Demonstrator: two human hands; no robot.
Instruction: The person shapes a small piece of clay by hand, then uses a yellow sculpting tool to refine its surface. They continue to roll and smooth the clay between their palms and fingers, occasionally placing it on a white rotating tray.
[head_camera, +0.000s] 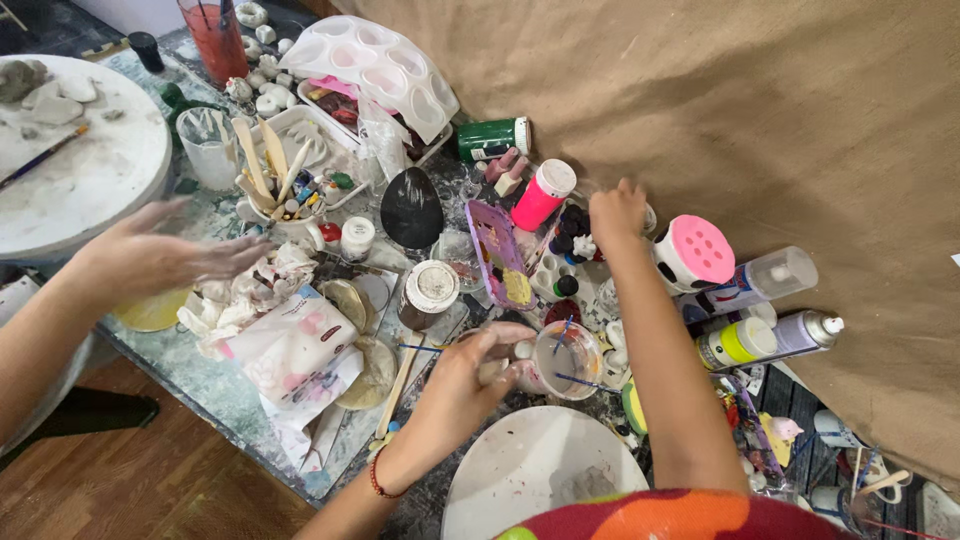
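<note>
Left hand (470, 375) pinches a small white piece (520, 350) beside the water cup (568, 358); right hand (617, 212), fingers curled, should reach carefully among the paint bottles (565, 250) mid-counter (215, 385).

Super messy tabletop (215, 385) here: a black egg shape (411, 208) sits mid-clutter, a white heart-shaped mould tray (375, 68) leans behind it, spray cans (770, 338) lie over by the tan cloth (720, 110), and crumpled tissues (255, 295) are near a round white board (85, 165).

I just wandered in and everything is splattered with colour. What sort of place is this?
Most likely a craft or pottery-painting workshop. The table is crowded with small paint pots, a paint-smeared palette, a cup of wooden modelling tools and spray cans, and a clay-smeared round board sits at one end.
</note>
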